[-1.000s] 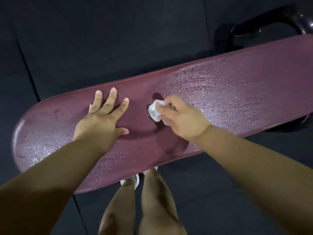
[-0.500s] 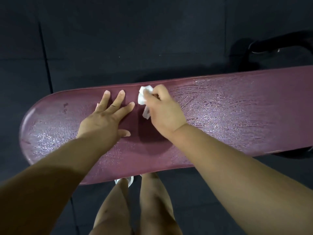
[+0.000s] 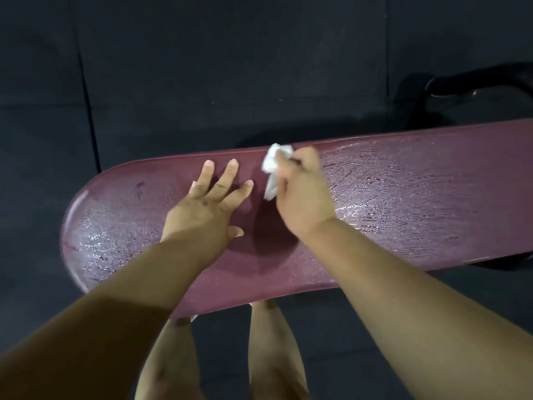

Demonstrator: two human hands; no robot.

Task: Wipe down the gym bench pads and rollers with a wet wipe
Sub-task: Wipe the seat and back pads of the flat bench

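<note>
A long maroon bench pad point(image 3: 418, 203) runs across the view, its rounded end at the left. Wet streaks shine on its right half and near its left end. My right hand point(image 3: 302, 194) grips a crumpled white wet wipe point(image 3: 274, 166) and holds it against the pad close to the far edge. My left hand point(image 3: 207, 209) rests flat on the pad just left of the wipe, fingers spread and straight.
Dark rubber floor tiles point(image 3: 202, 67) surround the bench. A black metal frame part point(image 3: 473, 82) curves behind the pad at the upper right. My bare legs point(image 3: 271, 350) stand against the pad's near edge.
My right hand has slid the wipe from the middle of the pad out to its far edge. The left hand has stayed flat in the same spot.
</note>
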